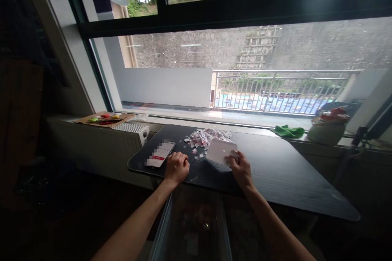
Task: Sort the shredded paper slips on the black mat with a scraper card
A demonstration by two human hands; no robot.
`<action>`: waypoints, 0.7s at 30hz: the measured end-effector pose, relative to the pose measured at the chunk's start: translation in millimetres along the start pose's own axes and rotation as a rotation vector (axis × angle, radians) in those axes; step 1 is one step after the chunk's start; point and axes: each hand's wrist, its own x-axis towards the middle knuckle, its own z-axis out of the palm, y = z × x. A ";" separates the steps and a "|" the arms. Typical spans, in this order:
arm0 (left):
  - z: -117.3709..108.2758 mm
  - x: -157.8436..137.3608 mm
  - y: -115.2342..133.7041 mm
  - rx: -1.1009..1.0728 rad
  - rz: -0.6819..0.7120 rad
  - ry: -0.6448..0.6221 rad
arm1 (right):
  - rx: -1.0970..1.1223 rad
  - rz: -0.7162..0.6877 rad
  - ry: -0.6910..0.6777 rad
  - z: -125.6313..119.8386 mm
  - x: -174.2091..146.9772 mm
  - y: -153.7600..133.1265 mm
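Observation:
My right hand (241,170) grips a thin white rectangular sheet with rounded corners (221,151) by its right edge, tilted above the black table (275,163). Whether it is a scraper or a lid, I cannot tell. Just behind it lies a heap of small white and pinkish paper scraps (203,136), with several loose bits at its left and front. Closed into a fist, my left hand (177,167) rests at the table's near edge. Nothing shows in its fingers, and its palm is hidden. Beside it, on the left, lies a phone (161,154) with a lit, partly blurred screen.
Below the table edge stands a clear plastic bin (196,224), its contents dim. On the sill are a green cloth (288,131) and a pale container (327,131). A brown sheet with colourful items (104,118) lies on the radiator (101,142) at left.

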 end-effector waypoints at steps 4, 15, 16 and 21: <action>0.8 0.4 -1.6 0.000 0.022 -0.001 | 0.005 -0.037 -0.082 7.4 7.6 -0.7; -0.8 0.1 0.8 -0.010 0.011 -0.005 | 0.120 -0.055 -0.096 9.2 1.6 -6.6; -0.7 0.0 0.7 -0.014 0.014 0.000 | 0.130 -0.055 -0.112 9.0 1.4 -7.2; -1.7 -0.3 -0.1 -0.037 0.052 0.024 | 0.026 -0.084 -0.126 7.5 -0.5 -12.8</action>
